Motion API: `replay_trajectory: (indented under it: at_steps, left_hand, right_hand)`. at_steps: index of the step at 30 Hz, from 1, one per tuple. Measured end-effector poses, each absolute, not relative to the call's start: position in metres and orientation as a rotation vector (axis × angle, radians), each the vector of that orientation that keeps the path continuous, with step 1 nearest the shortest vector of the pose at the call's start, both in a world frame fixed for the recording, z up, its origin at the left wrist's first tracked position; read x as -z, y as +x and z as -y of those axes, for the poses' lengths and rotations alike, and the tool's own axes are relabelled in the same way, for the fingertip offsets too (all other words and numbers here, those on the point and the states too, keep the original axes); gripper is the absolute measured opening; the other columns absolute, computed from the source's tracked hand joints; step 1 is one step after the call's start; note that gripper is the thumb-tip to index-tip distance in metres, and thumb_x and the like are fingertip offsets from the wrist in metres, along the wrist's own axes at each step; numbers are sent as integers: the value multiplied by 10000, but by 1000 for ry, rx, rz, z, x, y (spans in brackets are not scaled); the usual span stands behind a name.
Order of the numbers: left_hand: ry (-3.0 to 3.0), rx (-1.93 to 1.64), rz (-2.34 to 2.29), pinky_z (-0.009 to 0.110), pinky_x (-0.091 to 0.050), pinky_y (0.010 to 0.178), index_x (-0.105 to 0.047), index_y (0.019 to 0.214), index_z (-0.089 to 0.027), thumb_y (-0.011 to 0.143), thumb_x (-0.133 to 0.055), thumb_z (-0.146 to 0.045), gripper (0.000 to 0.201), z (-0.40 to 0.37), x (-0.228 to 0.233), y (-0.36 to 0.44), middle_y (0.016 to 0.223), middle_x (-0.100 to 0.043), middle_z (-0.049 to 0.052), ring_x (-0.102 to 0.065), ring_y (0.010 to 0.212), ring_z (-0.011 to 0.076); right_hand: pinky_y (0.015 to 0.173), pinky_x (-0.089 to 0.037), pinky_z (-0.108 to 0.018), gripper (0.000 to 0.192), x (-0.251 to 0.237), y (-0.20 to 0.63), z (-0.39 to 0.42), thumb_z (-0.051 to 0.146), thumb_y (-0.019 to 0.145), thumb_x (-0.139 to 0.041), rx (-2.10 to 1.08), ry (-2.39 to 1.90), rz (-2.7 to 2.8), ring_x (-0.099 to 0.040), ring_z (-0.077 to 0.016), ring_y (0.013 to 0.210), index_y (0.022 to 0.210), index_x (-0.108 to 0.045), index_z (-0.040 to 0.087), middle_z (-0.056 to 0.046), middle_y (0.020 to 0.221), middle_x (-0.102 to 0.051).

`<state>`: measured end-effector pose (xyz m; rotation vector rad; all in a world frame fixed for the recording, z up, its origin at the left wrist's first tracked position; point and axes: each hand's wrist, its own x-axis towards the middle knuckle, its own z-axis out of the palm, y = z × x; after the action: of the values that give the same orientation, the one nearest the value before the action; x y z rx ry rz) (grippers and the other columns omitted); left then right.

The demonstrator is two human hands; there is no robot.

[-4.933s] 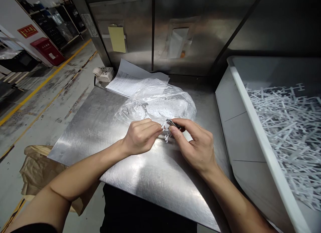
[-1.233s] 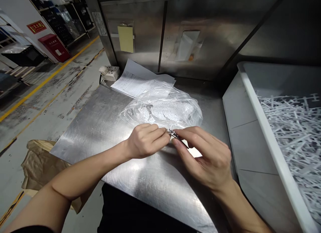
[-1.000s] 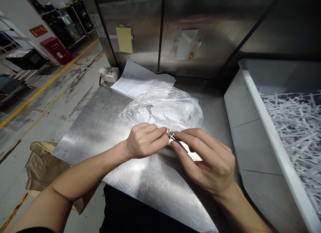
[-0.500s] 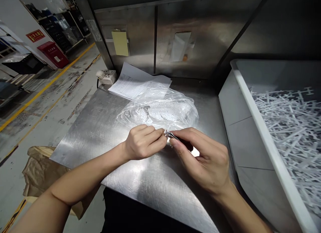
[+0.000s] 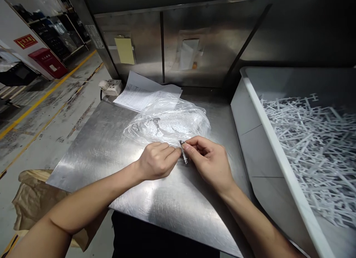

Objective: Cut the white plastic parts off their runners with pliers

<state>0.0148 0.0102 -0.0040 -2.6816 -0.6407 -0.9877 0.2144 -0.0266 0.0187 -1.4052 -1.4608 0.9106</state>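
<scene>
My left hand (image 5: pixel 160 159) is closed, its thumb and fingers pressed together above the steel table (image 5: pixel 91 154). At its fingertips is a thin, pale, ribbed plastic piece (image 5: pixel 184 155) that points down toward me. My right hand (image 5: pixel 213 163) pinches a small metal tool (image 5: pixel 181 142) between thumb and forefinger. Only the tool's tip shows and the palm hides the rest, so its kind is unclear. The tip touches or nearly touches the upper end of the piece. Just beyond both hands lies a clear plastic bag (image 5: pixel 169 121) with small pale bits on it or inside it.
A large grey-white bin (image 5: pixel 264 119) on the right holds many thin white plastic sprues (image 5: pixel 314 150). Printed sheets (image 5: pixel 141 91) and a power socket (image 5: pixel 112 87) are at the back left. Brown paper (image 5: pixel 36 198) lies below the table's left edge.
My right hand has turned and drawn slightly left, so less of the metal tool shows. The thin piece now stands out below the fingertips. The whole view has shifted a little.
</scene>
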Motion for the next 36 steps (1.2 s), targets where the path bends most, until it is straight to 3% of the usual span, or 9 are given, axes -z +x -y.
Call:
replay_trajectory:
  at_steps: [4, 9, 15, 18, 26, 28, 31, 33, 36]
  left_hand:
    - [-2710, 1050, 695, 329, -468, 598, -710, 921, -161, 1042, -620, -134, 154, -12, 0, 12, 726, -716, 8, -661, 642, 160]
    - [-2758, 1294, 839, 283, -586, 699, -754, 1154, -164, 1083, -598, -154, 172, -19, -8, 3, 980, -839, 58, -785, 812, 163]
    - [-2880, 1388, 1072, 282, -581, 737, -763, 1079, -133, 1113, -575, -173, 195, -27, -13, -3, 948, -821, 82, -770, 827, 172]
    - [-2930, 1392, 1084, 290, -574, 781, -754, 1141, -130, 1113, -575, -169, 186, -31, -14, -6, 998, -824, 95, -774, 884, 183]
    - [-3041, 1374, 1246, 290, -488, 751, -747, 1037, -160, 1094, -613, -222, 158, -38, -24, -17, 931, -785, 57, -694, 816, 161]
    - [-3132, 1517, 1411, 274, -492, 734, -738, 1021, -167, 1093, -631, -274, 168, -37, -25, -16, 924, -784, 53, -688, 803, 150]
    - [-3224, 2032, 1688, 245, -501, 639, -660, 1061, -173, 1082, -666, -395, 223, -37, -22, -11, 956, -804, 67, -654, 689, 119]
    - [-3198, 2361, 1791, 237, -500, 577, -595, 1062, -180, 1045, -716, -465, 310, -37, -18, -7, 946, -804, 73, -614, 607, 103]
    - [-3198, 2494, 1874, 223, -493, 531, -552, 1063, -193, 1012, -745, -520, 383, -35, -13, -1, 957, -790, 65, -609, 586, 95]
  right_hand:
    - [540, -395, -264, 277, -17, 217, 22, 417, 967, -766, -942, -1352, 1401, -513, -127, 588, 830, -757, 177, 11, 654, -633]
    - [555, -510, -268, 268, -21, 221, 17, 425, 912, -862, -987, -1264, 1184, -607, -136, 603, 990, -804, 176, -12, 747, -729]
    - [849, -704, -409, 418, -20, 222, 15, 381, 883, -924, -1180, -1178, 1091, -823, -228, 866, 1233, -806, 188, -77, 980, -833]
    - [998, -694, -452, 417, -20, 221, 16, 355, 899, -918, -1163, -1167, 1146, -845, -250, 1008, 1266, -793, 201, -102, 1134, -843]
    - [983, -665, -445, 210, -21, 226, 19, 361, 1040, -768, -761, -1247, 1400, -821, -247, 1063, 1210, -799, 241, -89, 1219, -818]
    - [946, -650, -415, 188, -20, 227, 20, 347, 1052, -751, -674, -1254, 1482, -809, -225, 1022, 1208, -815, 265, -76, 1260, -802]
    - [827, -639, -373, 198, -19, 225, 21, 330, 1060, -742, -652, -1238, 1606, -782, -193, 856, 1231, -825, 275, -49, 1114, -824]
    - [824, -645, -368, 202, -18, 222, 22, 311, 1055, -746, -652, -1203, 1701, -785, -203, 872, 1239, -818, 267, -48, 1090, -834]
    - [874, -663, -365, 232, -13, 217, 24, 283, 1046, -753, -639, -1173, 1796, -807, -218, 968, 1274, -769, 245, -67, 1172, -835]
